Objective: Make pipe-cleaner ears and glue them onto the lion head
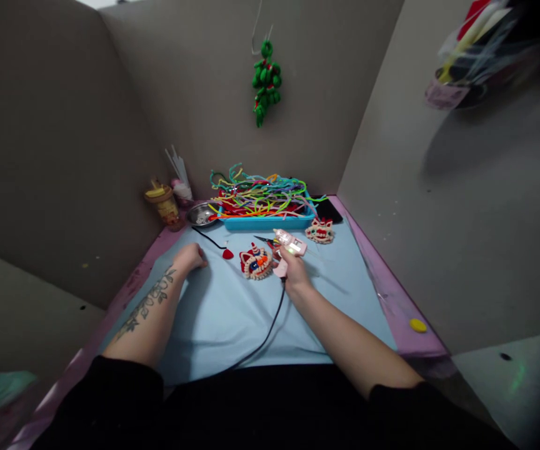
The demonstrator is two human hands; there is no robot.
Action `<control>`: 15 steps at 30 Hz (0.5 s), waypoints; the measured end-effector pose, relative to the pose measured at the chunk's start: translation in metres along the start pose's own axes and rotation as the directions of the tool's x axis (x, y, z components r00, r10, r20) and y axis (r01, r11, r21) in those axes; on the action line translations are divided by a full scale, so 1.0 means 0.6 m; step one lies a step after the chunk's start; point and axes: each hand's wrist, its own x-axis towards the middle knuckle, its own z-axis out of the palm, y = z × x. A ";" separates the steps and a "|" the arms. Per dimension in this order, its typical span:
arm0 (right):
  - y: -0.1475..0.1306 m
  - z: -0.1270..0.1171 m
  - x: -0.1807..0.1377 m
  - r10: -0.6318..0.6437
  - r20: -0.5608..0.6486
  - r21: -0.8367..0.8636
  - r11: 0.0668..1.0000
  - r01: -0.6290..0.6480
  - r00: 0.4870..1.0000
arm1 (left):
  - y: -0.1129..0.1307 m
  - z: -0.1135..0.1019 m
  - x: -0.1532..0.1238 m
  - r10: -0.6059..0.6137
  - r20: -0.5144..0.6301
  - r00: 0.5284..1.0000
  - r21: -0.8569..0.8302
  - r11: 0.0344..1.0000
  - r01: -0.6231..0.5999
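In my right hand (294,267) is a pale pink hot glue gun (290,241), its nozzle pointing up and left and its black cord (277,314) trailing toward my body. My left hand (192,255) rests on the blue cloth with its fingers curled in; anything between them is hidden. Between the hands sits a red, cream, blue and orange pipe-cleaner animal head (256,263). A small red rounded piece (227,254) lies to its left, near a black pipe cleaner (208,238). Dark-tipped pliers or scissors (264,239) lie partly hidden behind the glue gun.
Behind stands a blue tray (270,223) heaped with colourful pipe cleaners. A metal bowl (203,215) and a cup (165,206) are at its left. A second cream-and-red head (320,231) and a black flat object (330,210) are at right. Grey panels (232,125) enclose the table.
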 end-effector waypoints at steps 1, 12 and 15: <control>-0.002 0.001 -0.001 0.005 0.000 0.005 1.000 -0.005 1.000 | 0.002 0.000 -0.004 -0.013 -0.021 1.000 -0.007 1.000 0.012; -0.011 0.002 0.001 0.023 -0.042 0.051 0.998 -0.021 0.999 | 0.039 -0.015 -0.062 -0.060 -0.393 0.918 -0.667 0.705 -0.240; -0.010 0.000 0.003 0.020 -0.041 0.053 0.998 -0.018 0.999 | 0.082 -0.011 -0.075 -0.040 -0.318 0.947 -0.819 0.515 -0.253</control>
